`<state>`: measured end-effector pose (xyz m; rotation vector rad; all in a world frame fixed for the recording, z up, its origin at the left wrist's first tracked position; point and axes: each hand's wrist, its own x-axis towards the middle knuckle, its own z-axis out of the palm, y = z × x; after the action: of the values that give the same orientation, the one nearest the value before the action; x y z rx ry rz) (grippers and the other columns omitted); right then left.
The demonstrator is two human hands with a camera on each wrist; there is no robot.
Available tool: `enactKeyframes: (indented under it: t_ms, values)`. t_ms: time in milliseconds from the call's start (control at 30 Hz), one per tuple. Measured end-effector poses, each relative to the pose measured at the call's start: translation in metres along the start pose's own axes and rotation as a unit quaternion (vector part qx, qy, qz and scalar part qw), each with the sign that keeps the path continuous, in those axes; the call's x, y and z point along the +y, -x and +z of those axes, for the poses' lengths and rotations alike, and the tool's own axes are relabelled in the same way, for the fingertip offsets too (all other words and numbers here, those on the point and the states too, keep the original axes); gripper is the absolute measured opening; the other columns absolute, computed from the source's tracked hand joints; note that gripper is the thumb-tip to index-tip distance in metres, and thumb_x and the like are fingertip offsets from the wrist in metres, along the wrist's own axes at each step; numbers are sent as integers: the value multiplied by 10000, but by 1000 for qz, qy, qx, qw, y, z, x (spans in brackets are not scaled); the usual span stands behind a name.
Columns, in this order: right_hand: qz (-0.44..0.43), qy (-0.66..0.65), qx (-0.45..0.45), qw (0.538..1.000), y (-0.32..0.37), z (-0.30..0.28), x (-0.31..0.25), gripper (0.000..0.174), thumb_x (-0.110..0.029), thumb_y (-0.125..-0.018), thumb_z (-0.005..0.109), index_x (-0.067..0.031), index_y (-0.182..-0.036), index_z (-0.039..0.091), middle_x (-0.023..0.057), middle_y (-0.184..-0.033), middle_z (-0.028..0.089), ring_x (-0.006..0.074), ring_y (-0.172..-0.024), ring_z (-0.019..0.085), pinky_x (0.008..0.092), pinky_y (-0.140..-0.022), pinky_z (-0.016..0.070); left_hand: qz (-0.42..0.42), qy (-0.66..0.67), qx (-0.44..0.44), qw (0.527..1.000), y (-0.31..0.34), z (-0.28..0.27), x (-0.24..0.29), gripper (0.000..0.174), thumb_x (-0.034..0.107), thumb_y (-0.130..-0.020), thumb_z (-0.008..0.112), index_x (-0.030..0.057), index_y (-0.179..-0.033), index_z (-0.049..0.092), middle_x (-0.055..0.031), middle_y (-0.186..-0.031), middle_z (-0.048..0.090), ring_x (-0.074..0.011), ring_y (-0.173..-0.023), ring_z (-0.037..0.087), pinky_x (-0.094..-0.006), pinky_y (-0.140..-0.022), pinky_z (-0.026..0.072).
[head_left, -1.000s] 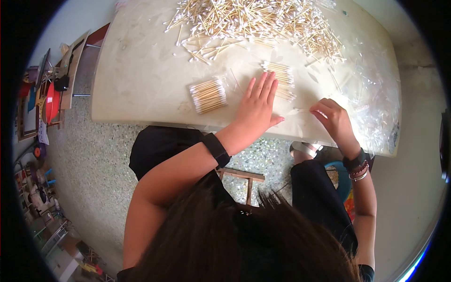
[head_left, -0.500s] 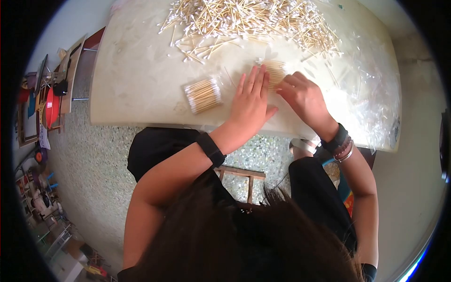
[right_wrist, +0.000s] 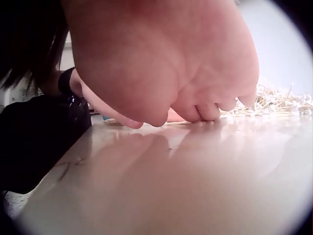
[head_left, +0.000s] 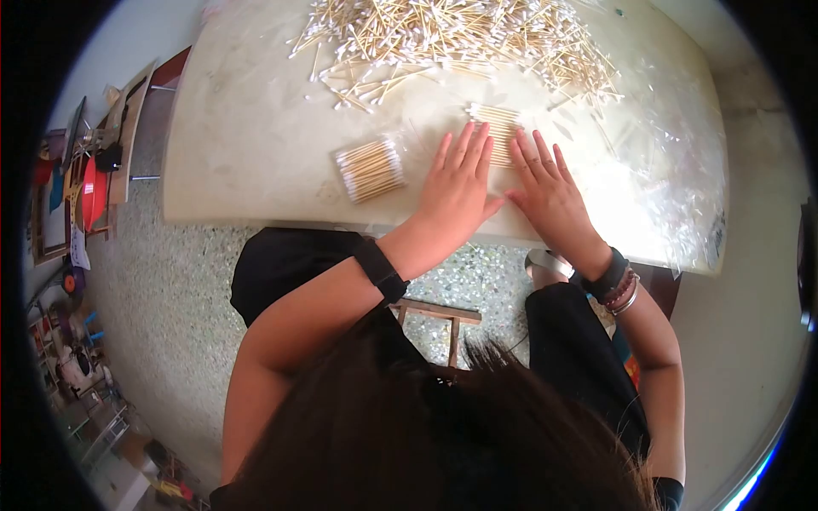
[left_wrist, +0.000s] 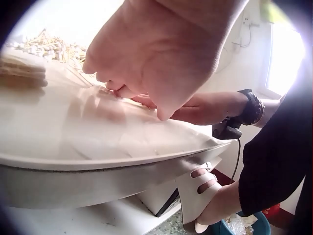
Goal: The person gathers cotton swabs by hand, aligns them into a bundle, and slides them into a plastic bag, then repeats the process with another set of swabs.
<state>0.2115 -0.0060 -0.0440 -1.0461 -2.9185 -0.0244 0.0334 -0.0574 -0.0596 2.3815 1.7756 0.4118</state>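
Observation:
A flat row of cotton swabs (head_left: 497, 119) lies on the table between my two hands. My left hand (head_left: 460, 187) has its fingers straight along the row's left side. On the other side my right hand (head_left: 554, 192) lies with straight, slightly spread fingers at the row's right ends. Both thumbs point inward and come close together below the row, seen in the head view. Left of my left hand sits a clear packet of cotton swabs (head_left: 371, 170), its sticks side by side. In the right wrist view the fingertips (right_wrist: 210, 113) reach down to the tabletop.
A big loose heap of cotton swabs (head_left: 460, 38) covers the table's far side. Crumpled clear plastic bags (head_left: 682, 187) lie along the right edge of the table (head_left: 247, 170). Below the table are a sandalled foot (left_wrist: 200, 191) and a blue bin (left_wrist: 261, 225).
My right hand has come left from the table's right part to the swab row, and its bent fingers have straightened. My left hand has stayed beside the row.

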Motion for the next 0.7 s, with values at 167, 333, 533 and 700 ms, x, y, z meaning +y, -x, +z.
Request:
enactKeyframes:
  t_ms: [167,333,533,700]
  values:
    - [11,-32,6,999,-1,0,-1,720,-373,-851,580,4,-1400,306,144,-1479,288,289,-1382,249,442,-1119,225,1,25,17,1000,1,1,-2,782,433,-839,597,-80,-1367,332,-196,-1472,271,-320,-1388,223,-467,-1123,186]
    - [59,-31,22,998,6,-5,12,821,-480,-849,553,64,-1394,268,218,-1468,268,346,-1381,230,452,-1118,215,-54,-10,44,997,1,2,-10,852,485,-815,603,-93,-1370,314,-215,-1471,266,-316,-1390,220,-462,-1127,179]
    - [63,-31,-3,998,10,5,8,897,-570,-838,502,92,-1389,250,263,-1459,249,360,-1387,206,457,-1124,195,-83,-35,47,995,0,10,-3,899,517,-793,609,-104,-1368,306,-217,-1470,270,-311,-1392,215,-456,-1132,166]
    - [51,-17,7,999,4,7,2,938,-621,-826,464,100,-1386,250,262,-1459,251,361,-1386,209,457,-1123,196,-88,-60,52,993,-2,11,2,903,522,-785,614,-107,-1361,316,-221,-1468,272,-317,-1387,222,-460,-1132,162]
